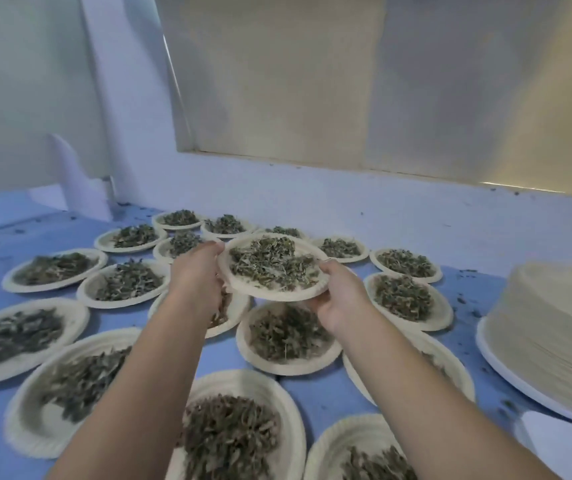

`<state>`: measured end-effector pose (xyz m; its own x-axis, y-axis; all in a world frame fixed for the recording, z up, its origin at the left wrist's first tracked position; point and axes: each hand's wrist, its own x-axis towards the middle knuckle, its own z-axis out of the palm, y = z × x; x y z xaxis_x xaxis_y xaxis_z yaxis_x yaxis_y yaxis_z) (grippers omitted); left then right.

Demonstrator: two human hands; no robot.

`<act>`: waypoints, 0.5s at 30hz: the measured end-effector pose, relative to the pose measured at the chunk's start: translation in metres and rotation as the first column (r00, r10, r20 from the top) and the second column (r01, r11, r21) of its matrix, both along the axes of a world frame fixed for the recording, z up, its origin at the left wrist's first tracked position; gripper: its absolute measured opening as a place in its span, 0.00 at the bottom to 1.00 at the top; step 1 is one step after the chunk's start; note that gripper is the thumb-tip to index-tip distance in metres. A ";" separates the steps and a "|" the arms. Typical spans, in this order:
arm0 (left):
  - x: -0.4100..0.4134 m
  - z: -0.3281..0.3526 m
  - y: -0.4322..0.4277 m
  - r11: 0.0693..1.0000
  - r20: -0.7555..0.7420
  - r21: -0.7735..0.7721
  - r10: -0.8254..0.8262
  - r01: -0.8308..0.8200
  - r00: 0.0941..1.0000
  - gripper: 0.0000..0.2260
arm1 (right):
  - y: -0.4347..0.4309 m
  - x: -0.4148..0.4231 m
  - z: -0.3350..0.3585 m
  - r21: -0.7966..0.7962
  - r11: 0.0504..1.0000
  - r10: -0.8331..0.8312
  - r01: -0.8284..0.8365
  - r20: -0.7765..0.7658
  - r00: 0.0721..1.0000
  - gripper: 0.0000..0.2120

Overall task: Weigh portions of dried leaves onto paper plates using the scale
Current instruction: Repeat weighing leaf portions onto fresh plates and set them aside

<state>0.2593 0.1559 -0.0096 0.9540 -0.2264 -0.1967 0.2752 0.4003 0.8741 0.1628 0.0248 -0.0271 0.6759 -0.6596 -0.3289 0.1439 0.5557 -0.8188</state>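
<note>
Head view shows the left hand (196, 271) and the right hand (341, 299) each gripping an opposite edge of one paper plate (277, 295), thumbs over the rim and fingers underneath. They hold it in the air, tipped a little toward the person, with a loose heap of dried leaves (267, 263) on it. The load looks very light, and the plate thin and bendable. A grip at two opposite rim points, kept level, suits it best, since squeezing would likely fold the rim and spill the crumbly leaves. Directly under and around both hands lie many filled plates (288, 370) packed rim to rim on the blue table (322, 393), so there is little room to lower anything without knocking a neighbour. What lies straight beneath the held plate is hidden. More bare table shows out past the right hand, before a tall stack of empty plates (554, 323), and far out beyond the left hand. Beyond the fingertips the white wall (346, 209) closes off the table's far edge. No scale is in view.
</note>
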 end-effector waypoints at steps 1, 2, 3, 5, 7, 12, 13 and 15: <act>0.010 -0.003 0.006 1.000 -0.006 0.005 0.000 0.000 1.000 0.07 | 0.002 0.014 0.001 0.003 1.000 0.006 -0.006 0.000 1.000 0.05; 0.020 -0.006 0.012 1.000 -0.007 0.013 -0.011 0.011 1.000 0.06 | 0.005 0.028 0.001 0.009 1.000 0.008 -0.008 0.001 1.000 0.05; 0.028 -0.010 0.019 1.000 -0.007 0.021 -0.022 0.023 1.000 0.05 | 0.009 0.041 0.001 0.007 1.000 0.007 -0.007 -0.005 1.000 0.05; 0.044 -0.017 0.031 0.998 -0.013 0.059 -0.024 0.025 1.000 0.03 | 0.017 0.067 -0.002 -0.014 1.000 0.008 -0.008 -0.027 1.000 0.04; 0.058 -0.022 0.043 0.993 -0.037 0.119 -0.011 0.015 0.999 0.04 | 0.027 0.089 -0.006 -0.027 0.999 0.017 -0.018 -0.047 0.999 0.06; 0.093 -0.026 0.079 0.977 -0.068 0.208 0.058 -0.043 0.996 0.05 | 0.060 0.131 -0.013 0.038 0.990 0.136 -0.134 -0.038 0.990 0.05; 0.100 -0.027 0.087 0.975 -0.073 0.211 0.084 -0.067 0.994 0.05 | 0.068 0.137 -0.014 0.060 0.985 0.165 -0.164 -0.011 0.986 0.06; 0.113 -0.031 0.107 0.969 -0.087 0.211 0.150 -0.129 0.985 0.06 | 0.084 0.146 -0.016 0.101 0.967 0.227 -0.232 0.058 0.972 0.12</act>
<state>0.3726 0.2626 -0.0403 0.9459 -0.0377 -0.3222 0.3208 0.2570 0.9116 0.3091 0.1087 -0.0431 0.8210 -0.4479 -0.3540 0.0378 0.6613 -0.7491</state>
